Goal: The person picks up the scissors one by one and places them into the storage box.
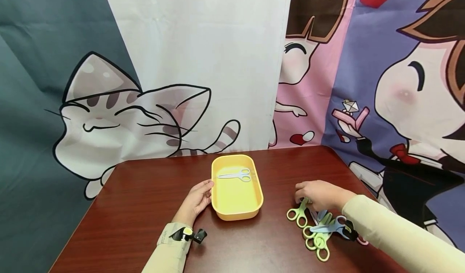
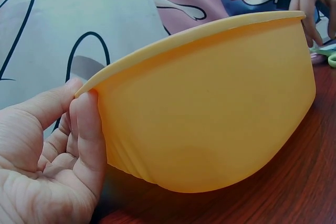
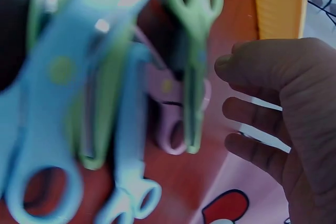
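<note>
My left hand (image 1: 196,200) pinches the rim of a yellow plastic tray (image 2: 210,108) at its left side, thumb on top and fingers beneath. Inside the tray lies one pair of pale blue scissors (image 1: 236,175). To the right, my right hand (image 1: 319,194) hovers at the far side of a pile of children's scissors. In the right wrist view its fingers are loosely bent beside a pair of green scissors (image 3: 195,77), with a gap between. Blue scissors (image 3: 52,98) and pink scissors (image 3: 167,90) lie in the same pile, partly overlapping and blurred.
The dark red wooden table (image 1: 145,208) carries everything. A printed cartoon curtain (image 1: 218,63) hangs behind its far edge. Strapped to the left wrist is a small black camera mount (image 1: 189,234).
</note>
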Demonstrator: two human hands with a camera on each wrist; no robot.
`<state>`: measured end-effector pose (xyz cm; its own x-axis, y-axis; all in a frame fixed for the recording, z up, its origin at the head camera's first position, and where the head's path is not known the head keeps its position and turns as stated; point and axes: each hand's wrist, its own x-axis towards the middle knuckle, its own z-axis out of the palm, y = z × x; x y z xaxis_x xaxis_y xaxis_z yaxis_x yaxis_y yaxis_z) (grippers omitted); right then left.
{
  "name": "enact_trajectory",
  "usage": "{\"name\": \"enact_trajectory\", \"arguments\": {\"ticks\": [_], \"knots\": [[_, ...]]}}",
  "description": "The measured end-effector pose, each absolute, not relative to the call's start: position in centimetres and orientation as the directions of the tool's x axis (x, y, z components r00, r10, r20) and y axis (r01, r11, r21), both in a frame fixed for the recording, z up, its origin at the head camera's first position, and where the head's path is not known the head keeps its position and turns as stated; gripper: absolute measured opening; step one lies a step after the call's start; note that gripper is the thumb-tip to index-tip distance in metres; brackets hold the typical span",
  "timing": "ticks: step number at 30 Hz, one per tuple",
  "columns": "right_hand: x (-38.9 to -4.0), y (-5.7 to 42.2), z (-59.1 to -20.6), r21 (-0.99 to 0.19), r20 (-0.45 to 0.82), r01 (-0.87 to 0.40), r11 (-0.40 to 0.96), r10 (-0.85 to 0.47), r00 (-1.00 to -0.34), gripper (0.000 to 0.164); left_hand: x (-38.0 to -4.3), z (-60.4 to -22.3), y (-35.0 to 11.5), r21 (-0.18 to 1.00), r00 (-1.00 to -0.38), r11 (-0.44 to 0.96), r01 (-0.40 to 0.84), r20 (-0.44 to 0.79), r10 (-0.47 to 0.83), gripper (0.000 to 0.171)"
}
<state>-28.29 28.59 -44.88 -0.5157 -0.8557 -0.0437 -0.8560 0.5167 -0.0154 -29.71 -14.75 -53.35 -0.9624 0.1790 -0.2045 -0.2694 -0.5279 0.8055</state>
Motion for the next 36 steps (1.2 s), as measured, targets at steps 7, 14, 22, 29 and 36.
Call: {"name": "enact_trajectory", "arguments": {"ticks": [7,14,22,29,36], "knots": [[-28.4,28.8,-46.5,0.013,0.007,-0.875,0.483,-0.875,-0.483,0.032,-29.9,-53.1,-15.2,0.806,-0.962,-0.527,-0.269,-0.196,0.190,0.012],[-28.9,28.5,-47.3,0.074,0.091,-0.905,0.419,-0.907,-0.412,0.029,-30.2,-52.6,-15.6,0.808,-0.966,-0.530,-0.257,-0.191,0.176,0.009],[-28.6,28.0,-47.2,0.078,0.075,-0.899,0.431,-0.902,-0.426,0.029,-30.1,-52.7,-15.7,0.807,-0.965,-0.530,-0.260,-0.198,0.173,0.009],[-28.8,27.9,-46.0,0.041,0.074,-0.900,0.435,-0.899,-0.431,0.027,-29.7,-53.2,-15.1,0.797,-0.960,-0.536,-0.278,-0.204,0.193,0.007],[-30.7,26.2,-42.7,0.060,0.149,-0.902,0.427,-0.898,-0.415,0.027,-29.7,-53.2,-14.8,0.793,-0.960,-0.541,-0.280,-0.213,0.184,0.008]]}}
